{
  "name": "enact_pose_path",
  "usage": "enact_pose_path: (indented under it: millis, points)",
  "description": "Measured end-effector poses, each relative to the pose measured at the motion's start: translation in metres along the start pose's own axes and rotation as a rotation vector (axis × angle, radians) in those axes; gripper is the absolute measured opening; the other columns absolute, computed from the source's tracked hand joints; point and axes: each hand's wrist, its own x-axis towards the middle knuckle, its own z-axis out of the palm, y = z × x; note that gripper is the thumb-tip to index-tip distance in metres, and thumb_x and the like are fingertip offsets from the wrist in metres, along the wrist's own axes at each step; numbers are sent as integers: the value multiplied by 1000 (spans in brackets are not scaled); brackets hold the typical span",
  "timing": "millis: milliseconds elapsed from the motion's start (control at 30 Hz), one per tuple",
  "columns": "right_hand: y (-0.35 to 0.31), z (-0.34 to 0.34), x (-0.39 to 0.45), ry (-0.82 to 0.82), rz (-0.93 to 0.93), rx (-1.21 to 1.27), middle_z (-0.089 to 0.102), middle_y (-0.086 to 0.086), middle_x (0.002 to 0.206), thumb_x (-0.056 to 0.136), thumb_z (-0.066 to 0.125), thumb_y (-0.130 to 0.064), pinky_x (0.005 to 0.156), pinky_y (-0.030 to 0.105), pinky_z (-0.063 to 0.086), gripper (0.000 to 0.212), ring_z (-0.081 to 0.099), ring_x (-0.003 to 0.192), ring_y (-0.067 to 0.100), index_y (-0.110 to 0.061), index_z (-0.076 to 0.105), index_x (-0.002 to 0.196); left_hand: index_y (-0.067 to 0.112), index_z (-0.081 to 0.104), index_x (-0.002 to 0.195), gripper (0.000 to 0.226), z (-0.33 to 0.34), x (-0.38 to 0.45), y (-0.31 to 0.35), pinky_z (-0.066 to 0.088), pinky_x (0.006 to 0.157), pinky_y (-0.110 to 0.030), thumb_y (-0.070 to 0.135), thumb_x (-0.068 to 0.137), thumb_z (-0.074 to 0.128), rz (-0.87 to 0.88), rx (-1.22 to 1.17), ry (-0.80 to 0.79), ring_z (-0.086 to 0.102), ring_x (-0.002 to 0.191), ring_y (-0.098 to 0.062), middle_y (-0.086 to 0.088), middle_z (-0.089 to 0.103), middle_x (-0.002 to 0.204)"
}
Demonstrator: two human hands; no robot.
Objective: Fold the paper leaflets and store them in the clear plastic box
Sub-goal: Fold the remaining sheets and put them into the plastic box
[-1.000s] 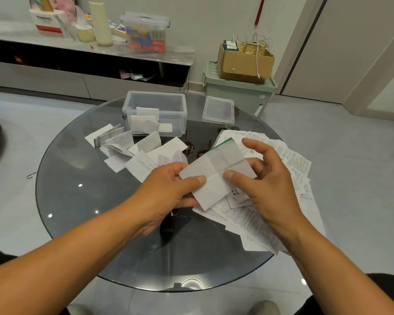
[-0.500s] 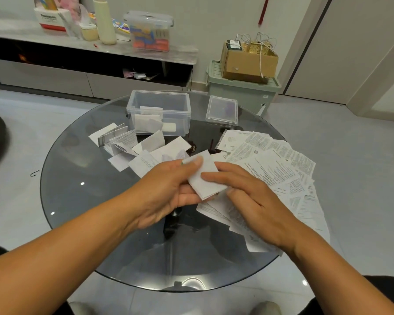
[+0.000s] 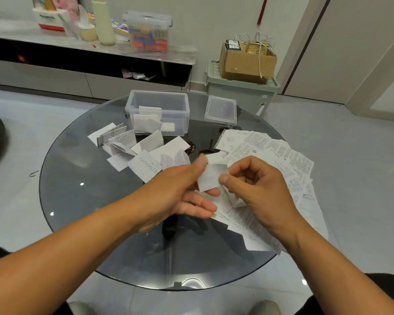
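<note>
A small folded white leaflet [image 3: 210,178] is held above the middle of the round glass table [image 3: 77,178]. My left hand [image 3: 180,189] holds it from the left, thumb on top and fingers beneath. My right hand [image 3: 255,185] pinches its right edge with curled fingers. Unfolded printed leaflets [image 3: 280,155] fan out on the right of the table, partly under my right hand. Folded leaflets [image 3: 143,153] lie in a loose heap on the left. The clear plastic box [image 3: 157,110] stands open at the back with a few folded leaflets inside.
The box's clear lid [image 3: 221,110] lies to the right of the box. Beyond the table are a green storage bin [image 3: 243,92] with a cardboard carton [image 3: 246,60] on it and a low shelf [image 3: 89,46] with containers.
The leaflet went from a wide half-open sheet to a small folded packet. My right hand moved from pressing flat on it to pinching its right edge.
</note>
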Motion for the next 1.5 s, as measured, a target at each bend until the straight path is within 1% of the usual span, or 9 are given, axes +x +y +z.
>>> enact_pose_path:
  millis: [100,200,300,400,600,733,933,1300,1500]
  points:
    - [0,2,1,-61,81,116,74,7,83,83,83,-11,73,34,56,34,66,73,19,-19,69,113,7,67,113,21,2,2,-5,64,69,-29,22,103,56,70,108,121,74,71,-18,-19,77,94]
    - [0,5,1,-91,112,94,77,5,85,83,83,-16,78,38,59,18,72,78,24,-16,77,100,15,69,98,13,0,0,-13,62,67,-36,25,101,61,161,378,157,71,62,-20,-11,74,75]
    - [0,6,3,12,36,-29,77,1,88,85,82,-25,83,48,59,5,71,87,29,-22,79,87,32,66,99,18,-6,-5,-11,55,65,-35,49,93,66,304,782,332,63,65,-7,8,69,79]
    - [0,2,8,54,-11,-351,70,-12,83,89,79,-33,68,30,50,9,61,75,10,-28,74,83,42,52,120,38,-19,-7,3,42,68,-30,60,89,64,331,1104,562,56,83,-5,20,57,104]
    - [6,4,16,9,108,-511,69,-7,80,91,74,-30,67,40,53,13,65,75,14,-22,68,83,32,42,127,75,-27,13,14,39,72,-36,86,77,53,146,1236,706,60,98,-21,10,59,114]
    - [1,7,23,36,118,-396,70,-3,85,94,71,-33,65,37,51,15,66,76,20,-20,69,88,23,44,122,62,-21,29,11,40,69,-36,73,87,54,80,1386,707,65,94,-29,2,66,105]
    - [3,14,33,44,182,-292,73,-5,87,100,64,-36,64,27,52,14,69,75,12,-23,70,95,27,47,126,35,-31,33,9,46,73,-36,39,95,56,108,1243,671,63,95,-24,10,67,100]
    - [-3,30,42,-75,233,-98,74,-1,108,96,72,-30,86,41,64,10,76,92,18,-23,72,102,36,66,98,7,-29,24,3,52,69,-33,33,99,60,379,1111,693,60,83,-10,14,61,95]
    - [-11,26,41,-112,164,187,78,10,101,92,75,-12,91,43,62,7,76,98,27,-9,69,96,16,72,102,11,-22,17,9,49,54,-20,19,100,62,296,307,476,64,64,-4,3,72,75]
